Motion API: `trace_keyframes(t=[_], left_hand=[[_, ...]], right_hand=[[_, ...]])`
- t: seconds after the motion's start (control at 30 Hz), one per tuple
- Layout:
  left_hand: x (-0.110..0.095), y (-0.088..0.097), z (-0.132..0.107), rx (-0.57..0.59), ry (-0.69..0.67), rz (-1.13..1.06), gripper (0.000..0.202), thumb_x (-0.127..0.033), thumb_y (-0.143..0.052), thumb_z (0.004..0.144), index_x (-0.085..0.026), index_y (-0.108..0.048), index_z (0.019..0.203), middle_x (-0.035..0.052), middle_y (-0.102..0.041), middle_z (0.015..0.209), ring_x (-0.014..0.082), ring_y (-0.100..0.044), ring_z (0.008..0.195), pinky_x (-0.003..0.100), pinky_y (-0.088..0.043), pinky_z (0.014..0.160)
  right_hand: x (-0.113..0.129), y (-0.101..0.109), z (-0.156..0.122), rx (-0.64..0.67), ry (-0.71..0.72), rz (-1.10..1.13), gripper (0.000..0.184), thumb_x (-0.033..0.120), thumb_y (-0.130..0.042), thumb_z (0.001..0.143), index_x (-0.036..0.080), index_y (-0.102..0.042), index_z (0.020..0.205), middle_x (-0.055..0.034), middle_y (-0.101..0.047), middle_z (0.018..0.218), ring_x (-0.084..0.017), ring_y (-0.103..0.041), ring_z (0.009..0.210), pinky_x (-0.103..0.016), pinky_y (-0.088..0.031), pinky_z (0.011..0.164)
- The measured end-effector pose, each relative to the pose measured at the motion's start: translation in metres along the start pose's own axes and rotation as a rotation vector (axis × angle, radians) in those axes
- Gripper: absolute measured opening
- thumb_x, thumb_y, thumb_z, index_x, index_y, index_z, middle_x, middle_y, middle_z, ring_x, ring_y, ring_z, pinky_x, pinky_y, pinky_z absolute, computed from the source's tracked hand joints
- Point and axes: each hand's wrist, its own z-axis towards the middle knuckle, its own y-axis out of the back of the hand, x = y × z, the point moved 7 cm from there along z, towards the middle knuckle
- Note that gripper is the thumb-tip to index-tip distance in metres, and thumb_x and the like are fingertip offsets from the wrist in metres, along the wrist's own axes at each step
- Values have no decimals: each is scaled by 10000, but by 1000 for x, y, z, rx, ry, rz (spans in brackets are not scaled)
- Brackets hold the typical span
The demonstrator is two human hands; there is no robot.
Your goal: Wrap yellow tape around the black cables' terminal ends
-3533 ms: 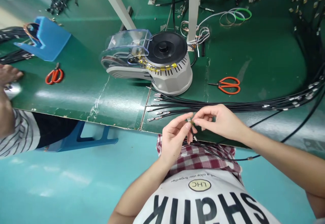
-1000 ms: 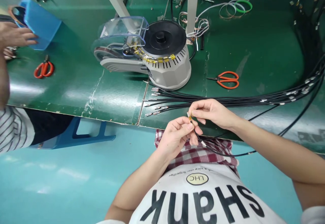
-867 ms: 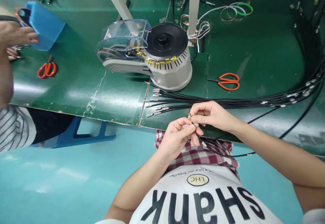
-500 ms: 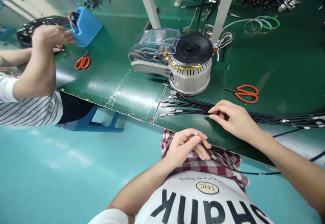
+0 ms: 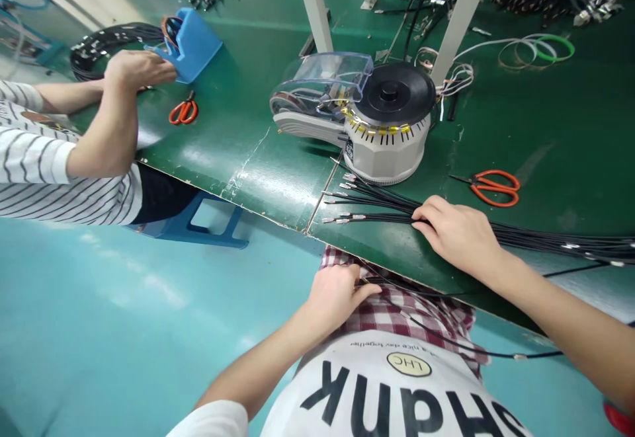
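Observation:
On the green table my right hand [image 5: 454,232] is closed on a bundle of thin black cables [image 5: 555,240], thumb and fingers pinching it. The cable ends [image 5: 354,192] fan out to the left, with small metal terminals at the tips. Over my lap, just below the table edge, my left hand [image 5: 337,295] is closed, its fingers partly hidden, around the end of a few more black cables [image 5: 446,338]. These run off to the right beneath my right forearm. Orange-handled scissors [image 5: 495,187] lie behind my right hand.
A round tape dispenser [image 5: 389,119] stands behind the cable ends, near white metal posts [image 5: 315,7]. At the left, a co-worker's hand [image 5: 141,70] is at a blue tape holder [image 5: 198,47], near other orange-handled scissors [image 5: 183,110]. A blue stool [image 5: 198,225] stands below.
My left hand has turned over and moved slightly left and down, its spread fingers now closed. My right hand stays on the bundle. The whole view has shifted a little.

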Motion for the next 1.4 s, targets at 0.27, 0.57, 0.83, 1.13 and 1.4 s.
trace_keyframes(t=[0.27, 0.57, 0.83, 1.13, 1.4], left_hand=[[-25, 30, -3, -63, -177, -460, 321, -401, -554, 1000, -176, -644, 791, -6, -597, 688, 111, -468, 612, 245, -353, 594], [-21, 51, 38, -322, -177, -1402, 300, -364, -661, 938, -132, -704, 1124, 142, -709, 1116, 131, -657, 698, 262, -515, 651], [-64, 33, 37, 248, -328, -1682, 275, -393, -630, 970, -164, -542, 1095, 35, -715, 712, 122, -617, 431, 189, -456, 438], [-76, 4, 27, 470, -245, -1652, 301, -388, -649, 961, -90, -672, 1001, 101, -739, 779, 146, -665, 473, 197, -468, 433], [-74, 2, 30, 430, -202, -1561, 364, -443, -629, 963, -103, -706, 1068, 18, -636, 661, 39, -434, 390, 185, -287, 404]], right_hand=[[-15, 14, -4, 47, -120, 366, 41, 289, -576, 988, 253, -594, 982, 20, -642, 968, -149, -583, 691, -299, -399, 619], [-2, 8, -21, -33, -8, 379, 194, 310, -490, 1034, 236, -634, 1140, -35, -674, 1119, -180, -663, 877, -310, -488, 739], [-4, 6, -20, -13, 84, 224, 301, 324, -449, 1054, 220, -719, 1134, -34, -725, 1135, -202, -675, 992, -337, -492, 828], [-1, 25, -12, -46, -68, 736, 220, 319, -537, 1015, 237, -729, 1086, -38, -711, 1123, -184, -662, 982, -311, -501, 853], [19, 36, 3, 26, -110, 1138, 180, 341, -642, 949, 202, -746, 901, -27, -679, 897, -117, -559, 690, -249, -408, 598]])
